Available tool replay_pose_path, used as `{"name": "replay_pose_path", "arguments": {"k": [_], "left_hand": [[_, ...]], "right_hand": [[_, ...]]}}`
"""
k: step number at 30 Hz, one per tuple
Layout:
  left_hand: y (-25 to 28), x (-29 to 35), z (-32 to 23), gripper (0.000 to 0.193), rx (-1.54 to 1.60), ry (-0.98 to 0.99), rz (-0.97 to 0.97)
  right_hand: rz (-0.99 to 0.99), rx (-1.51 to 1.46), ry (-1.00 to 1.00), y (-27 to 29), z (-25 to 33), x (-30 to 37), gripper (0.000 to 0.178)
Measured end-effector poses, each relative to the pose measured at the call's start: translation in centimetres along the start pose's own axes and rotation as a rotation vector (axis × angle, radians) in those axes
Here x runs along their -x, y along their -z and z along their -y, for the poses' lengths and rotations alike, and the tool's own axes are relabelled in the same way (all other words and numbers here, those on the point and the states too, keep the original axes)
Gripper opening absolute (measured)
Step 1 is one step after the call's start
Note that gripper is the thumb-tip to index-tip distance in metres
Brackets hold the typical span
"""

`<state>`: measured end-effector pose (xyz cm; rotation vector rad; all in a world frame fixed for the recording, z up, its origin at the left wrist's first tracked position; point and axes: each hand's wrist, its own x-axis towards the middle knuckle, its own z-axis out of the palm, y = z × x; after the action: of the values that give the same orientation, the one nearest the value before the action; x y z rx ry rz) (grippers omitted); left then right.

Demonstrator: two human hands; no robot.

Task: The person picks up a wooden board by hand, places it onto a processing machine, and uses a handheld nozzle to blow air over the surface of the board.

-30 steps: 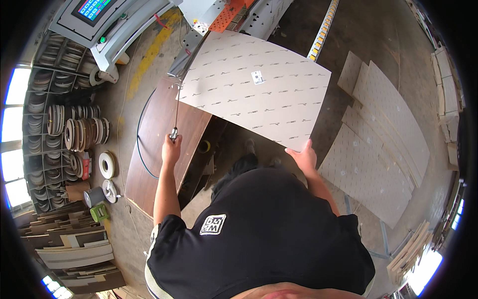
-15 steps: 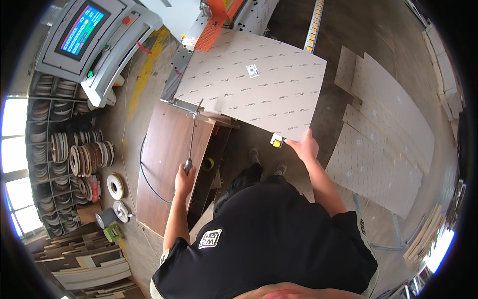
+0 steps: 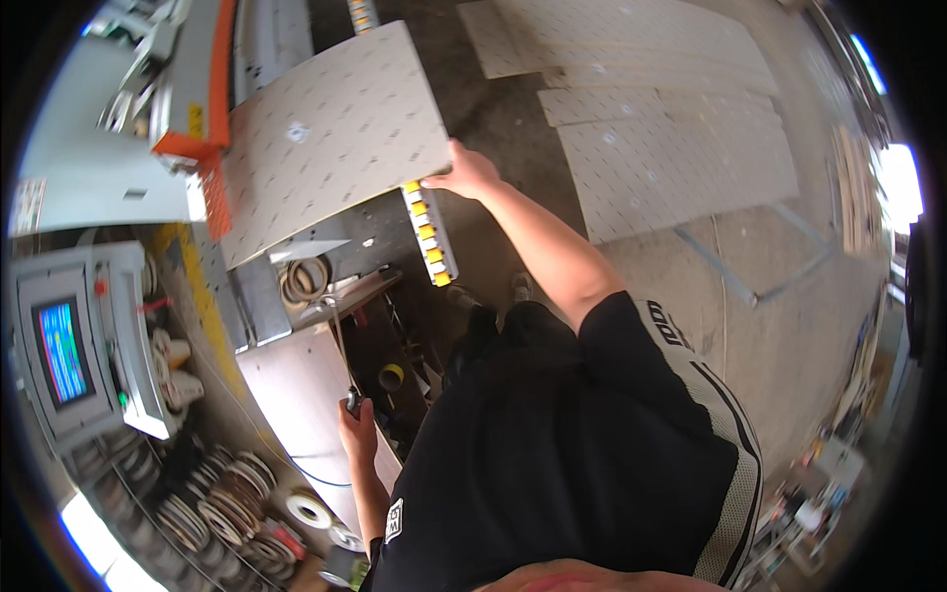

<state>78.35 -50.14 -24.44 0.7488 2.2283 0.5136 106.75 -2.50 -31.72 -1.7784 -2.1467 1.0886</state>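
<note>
My right hand grips the near right corner of a large pale board with small print all over it and a white label. Its thumb lies along the near edge and the fingers reach round the side. Lower and to the left, my left hand is closed round the dark handle of what looks like an air blow gun, its long thin nozzle pointing away from me. A blue hose curves beside my left forearm over a brown wooden cabinet top.
A roller rail with yellow rollers sticks out under the board. Tape rolls lie on the machine table. An orange guard and a control panel stand left. More boards lie on the floor at right.
My view has turned to the right. The board has shifted away from me, uncovering more of the roller rail and the tape rolls. Both hands keep their holds.
</note>
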Motion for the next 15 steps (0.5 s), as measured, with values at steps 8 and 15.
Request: {"name": "replay_pose_path", "arguments": {"k": [8,15], "left_hand": [[-6.6,-1.7,-8.8,0.045,-0.568,-0.220,0.475],[-14.0,-0.7,-13.1,0.050,-0.917,-0.262,0.770]], "right_hand": [[-0.156,-1.224,-0.529,-5.1,-21.2,12.0,0.050],[-0.385,-1.420,-0.832,-9.3,-37.3,22.8,0.043]]}}
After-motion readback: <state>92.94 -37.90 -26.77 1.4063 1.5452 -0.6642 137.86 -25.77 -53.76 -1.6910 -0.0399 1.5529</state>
